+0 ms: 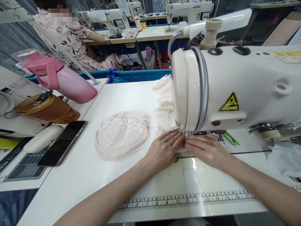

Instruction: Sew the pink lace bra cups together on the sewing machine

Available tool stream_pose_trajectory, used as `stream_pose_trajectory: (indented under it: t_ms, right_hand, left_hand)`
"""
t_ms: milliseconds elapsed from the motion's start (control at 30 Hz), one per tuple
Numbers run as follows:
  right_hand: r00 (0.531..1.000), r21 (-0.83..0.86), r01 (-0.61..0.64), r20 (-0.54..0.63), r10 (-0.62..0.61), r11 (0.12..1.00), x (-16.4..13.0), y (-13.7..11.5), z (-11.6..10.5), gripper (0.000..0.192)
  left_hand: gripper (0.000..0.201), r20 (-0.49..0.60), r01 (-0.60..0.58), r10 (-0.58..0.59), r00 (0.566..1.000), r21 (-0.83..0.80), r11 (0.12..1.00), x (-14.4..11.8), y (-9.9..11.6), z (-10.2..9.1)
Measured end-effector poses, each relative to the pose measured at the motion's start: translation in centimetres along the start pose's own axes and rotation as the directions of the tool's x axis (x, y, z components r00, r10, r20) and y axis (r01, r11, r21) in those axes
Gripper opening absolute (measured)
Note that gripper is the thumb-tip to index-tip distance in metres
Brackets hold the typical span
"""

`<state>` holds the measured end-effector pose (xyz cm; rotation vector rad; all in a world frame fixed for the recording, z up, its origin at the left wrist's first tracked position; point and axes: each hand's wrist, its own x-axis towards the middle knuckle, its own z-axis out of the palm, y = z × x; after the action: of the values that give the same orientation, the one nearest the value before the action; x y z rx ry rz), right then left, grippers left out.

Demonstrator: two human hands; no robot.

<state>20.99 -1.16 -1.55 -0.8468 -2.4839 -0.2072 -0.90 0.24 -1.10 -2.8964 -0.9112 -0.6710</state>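
Both my hands are at the sewing area under the head of a cream sewing machine [242,84]. With fingers together and pointing to the needle area, my left hand [164,147] holds the front end of a strip of pale lace fabric [163,116]. My right hand [207,150] is closed at the same fabric, fingertips close to the left ones, beside the metal presser parts. The machine head hides the needle, and my fingers cover most of the fabric edge there. An oval piece of white lace [122,133] with reddish loose threads lies flat on the table left of my left hand.
Green thread snips [231,138] lie right of my right hand. A black phone [63,144], an amber cup [47,106] and a pink bottle [63,78] are at the left. A printed ruler [188,201] runs along the front edge. A person [70,40] sits beyond.
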Motion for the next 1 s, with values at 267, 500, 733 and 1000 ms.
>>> stream_pose_trajectory:
  t_ms: [267,500,733,1000]
  right_hand:
    - [0.999,-0.022,-0.004,0.038,0.005,1.000,-0.6,0.3,0.2,0.027]
    - [0.999,-0.099,-0.007,0.043,0.011,0.995,-0.7,0.5,-0.1,0.025]
    - [1.000,-0.142,0.011,0.023,-0.007,0.990,-1.1,1.2,0.4,0.026]
    - [0.992,-0.125,-0.122,0.011,0.124,0.985,-0.5,0.9,-0.7,0.027]
  left_hand:
    - [0.037,0.003,0.014,-0.014,1.000,0.027,1.000,0.1,0.3,0.0]
    - [0.039,0.010,0.010,-0.011,1.000,0.064,0.998,0.2,0.5,-0.1]
    - [0.040,0.011,0.026,-0.027,1.000,0.092,0.995,0.3,0.7,0.1]
    - [0.039,0.008,0.032,-0.033,0.999,0.117,0.993,0.2,0.9,0.2]
